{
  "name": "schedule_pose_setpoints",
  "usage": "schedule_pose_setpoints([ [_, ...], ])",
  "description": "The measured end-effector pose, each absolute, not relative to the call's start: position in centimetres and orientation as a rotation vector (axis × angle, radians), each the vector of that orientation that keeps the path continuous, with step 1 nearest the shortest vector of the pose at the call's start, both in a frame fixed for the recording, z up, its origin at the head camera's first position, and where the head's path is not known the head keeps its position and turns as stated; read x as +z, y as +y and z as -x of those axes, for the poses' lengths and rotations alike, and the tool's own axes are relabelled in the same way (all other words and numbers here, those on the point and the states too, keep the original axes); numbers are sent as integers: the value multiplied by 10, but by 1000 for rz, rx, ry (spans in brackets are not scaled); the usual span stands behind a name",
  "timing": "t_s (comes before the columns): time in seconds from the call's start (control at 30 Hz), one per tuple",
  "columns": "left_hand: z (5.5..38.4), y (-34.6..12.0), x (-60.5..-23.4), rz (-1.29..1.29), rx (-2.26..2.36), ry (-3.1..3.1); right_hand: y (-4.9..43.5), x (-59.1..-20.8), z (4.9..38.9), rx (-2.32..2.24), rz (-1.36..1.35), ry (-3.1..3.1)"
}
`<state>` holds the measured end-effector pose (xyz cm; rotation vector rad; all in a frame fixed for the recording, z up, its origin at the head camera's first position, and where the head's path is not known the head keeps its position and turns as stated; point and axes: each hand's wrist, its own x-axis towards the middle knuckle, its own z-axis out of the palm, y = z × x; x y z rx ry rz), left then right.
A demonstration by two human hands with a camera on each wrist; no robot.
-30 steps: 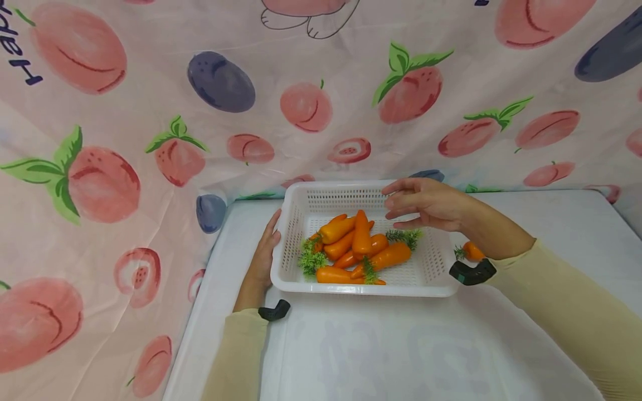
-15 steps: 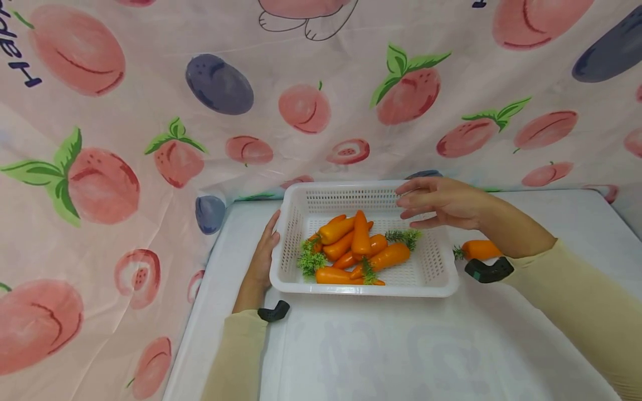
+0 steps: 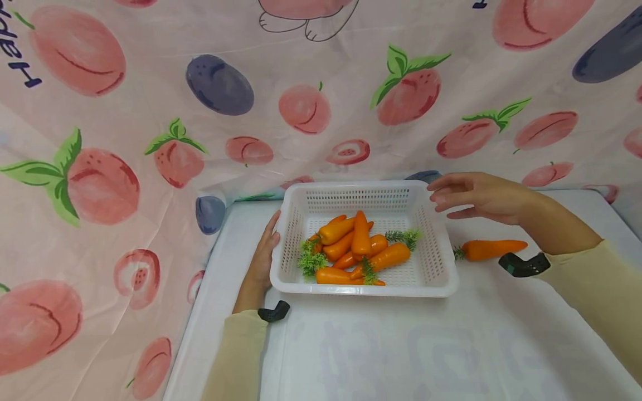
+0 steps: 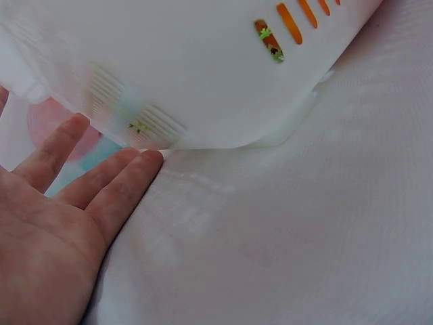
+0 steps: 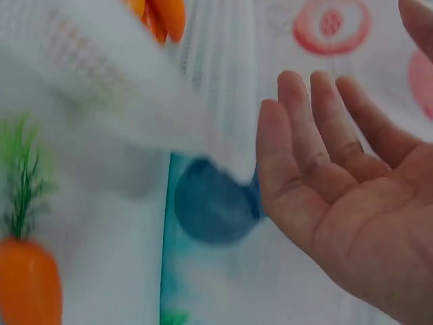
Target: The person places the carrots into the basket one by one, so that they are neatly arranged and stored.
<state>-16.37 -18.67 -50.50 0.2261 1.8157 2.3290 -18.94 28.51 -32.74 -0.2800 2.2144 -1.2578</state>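
Observation:
A white plastic basket [image 3: 361, 289] with slotted sides stands on the table, holding several orange carrots [image 3: 361, 234] with green leafy tops. My left hand [image 3: 262, 259] rests against its left side; in the left wrist view the straight fingertips [image 4: 145, 159] touch the basket's lower edge. Beyond the far right corner hovers my right hand [image 3: 484, 197], fingers loosely bent and holding nothing. The right wrist view shows that palm [image 5: 358, 196] beside the basket wall [image 5: 169, 108]. One more carrot [image 3: 494, 249] lies on the table right of the basket, below my right hand.
The table has a white cover [image 3: 381, 345]. Right behind the basket hangs a pink curtain [image 3: 321, 67] printed with fruit, which also runs down the left side. Black camera mounts [image 3: 524, 264] sit at both wrists.
My right hand has moved right, from over the basket to past its far right corner. The carrot on the table, partly hidden by that arm before, now shows whole. My left hand stays put.

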Motion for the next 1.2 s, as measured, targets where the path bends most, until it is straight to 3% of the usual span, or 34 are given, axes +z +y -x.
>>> schedule_pose_setpoints([
  [0.43,164,-187,-507,-215,2330,1806,343,-349,187,-950,384,2526],
  [1.2,165,-187,-508,-228,2332,1806,391,-403,184,-581,383,2652],
])
